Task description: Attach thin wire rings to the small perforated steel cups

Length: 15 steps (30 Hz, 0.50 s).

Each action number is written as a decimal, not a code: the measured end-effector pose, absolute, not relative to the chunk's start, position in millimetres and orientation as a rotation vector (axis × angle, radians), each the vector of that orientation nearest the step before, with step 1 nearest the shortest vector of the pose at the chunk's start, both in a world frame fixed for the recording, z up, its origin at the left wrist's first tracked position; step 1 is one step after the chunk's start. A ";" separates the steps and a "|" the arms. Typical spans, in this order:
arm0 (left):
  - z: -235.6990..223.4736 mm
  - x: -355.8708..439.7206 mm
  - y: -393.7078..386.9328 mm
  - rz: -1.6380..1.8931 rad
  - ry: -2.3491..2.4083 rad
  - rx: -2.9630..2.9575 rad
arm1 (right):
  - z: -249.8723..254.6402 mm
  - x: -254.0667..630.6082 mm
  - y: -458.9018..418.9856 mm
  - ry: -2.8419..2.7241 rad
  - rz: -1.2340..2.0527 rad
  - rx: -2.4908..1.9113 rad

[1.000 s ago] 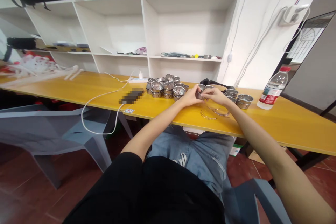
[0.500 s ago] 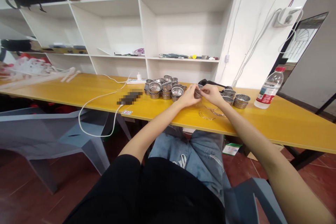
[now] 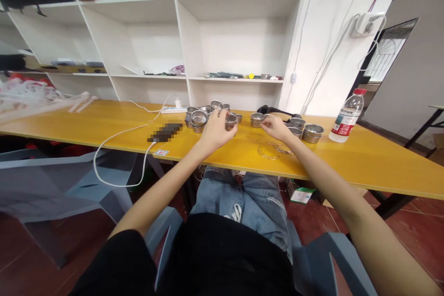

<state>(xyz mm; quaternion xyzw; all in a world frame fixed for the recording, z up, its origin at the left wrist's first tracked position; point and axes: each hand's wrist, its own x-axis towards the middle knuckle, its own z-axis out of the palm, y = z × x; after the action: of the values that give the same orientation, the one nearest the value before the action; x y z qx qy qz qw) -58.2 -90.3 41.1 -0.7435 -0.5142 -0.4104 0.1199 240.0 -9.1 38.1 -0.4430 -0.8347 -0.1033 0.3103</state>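
My left hand [image 3: 218,132] reaches over the pile of perforated metal cups [image 3: 199,118], its fingers spread and curved beside a cup [image 3: 231,121]. Whether it touches that cup I cannot tell. My right hand [image 3: 275,128] hovers above the table with fingertips pressed together; anything between them is too small to make out. Just left of these fingertips stands a perforated cup [image 3: 257,119], apparently with another beneath it. Thin curved wires [image 3: 268,153] lie on the table below my right hand. More perforated cups [image 3: 313,133] stand to its right, some partly hidden behind the hand.
A water bottle [image 3: 348,115] with a red cap stands at right on the yellow table [image 3: 374,162]. A white cable [image 3: 114,186] loops over the front edge at left, by a pixelated dark object [image 3: 164,132]. White shelves [image 3: 239,46] rise behind; a power strip [image 3: 171,109] lies below them.
My left hand has left the cup that both hands were at and moved left to the pile. That cup now stands on the table. My right hand stays near it, and the view has shifted slightly.
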 end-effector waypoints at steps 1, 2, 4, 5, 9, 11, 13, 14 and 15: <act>39.4 -70.4 -98.2 -1.066 -1.612 -2.177 | 37.6 238.8 -8.9 -2.256 -0.237 -1.185; 38.2 -82.3 -103.7 -0.918 -1.737 -2.168 | 37.4 237.6 -8.7 -2.299 -0.203 -1.199; 37.1 -103.6 -107.2 -0.659 -1.915 -2.162 | 38.4 235.7 -8.7 -2.367 -0.137 -1.238; 37.0 -112.3 -105.6 -0.575 -1.981 -2.137 | 39.5 235.4 -9.1 -2.385 -0.110 -1.253; 34.3 -134.4 -88.4 -0.429 -2.124 -2.060 | 46.0 238.6 -13.9 -2.422 -0.007 -1.306; 29.3 -139.6 -79.7 -0.433 -2.143 -2.068 | 48.4 240.8 -17.4 -2.465 0.063 -1.320; 22.0 -141.1 -74.2 -0.471 -2.135 -2.074 | 49.5 240.5 -20.7 -2.507 0.110 -1.325; 17.9 -140.3 -73.0 -0.498 -2.129 -2.063 | 49.7 239.0 -22.1 -2.520 0.110 -1.327; 13.8 -138.3 -72.7 -0.527 -2.128 -2.038 | 49.8 236.6 -23.4 -2.532 0.098 -1.328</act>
<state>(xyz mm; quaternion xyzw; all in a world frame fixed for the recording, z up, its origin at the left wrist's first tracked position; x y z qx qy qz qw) -138.3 -72.7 13.8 -0.6790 -0.7089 -0.1756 0.0741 236.6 -23.4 49.8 -0.4597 -0.8763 0.0340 0.1399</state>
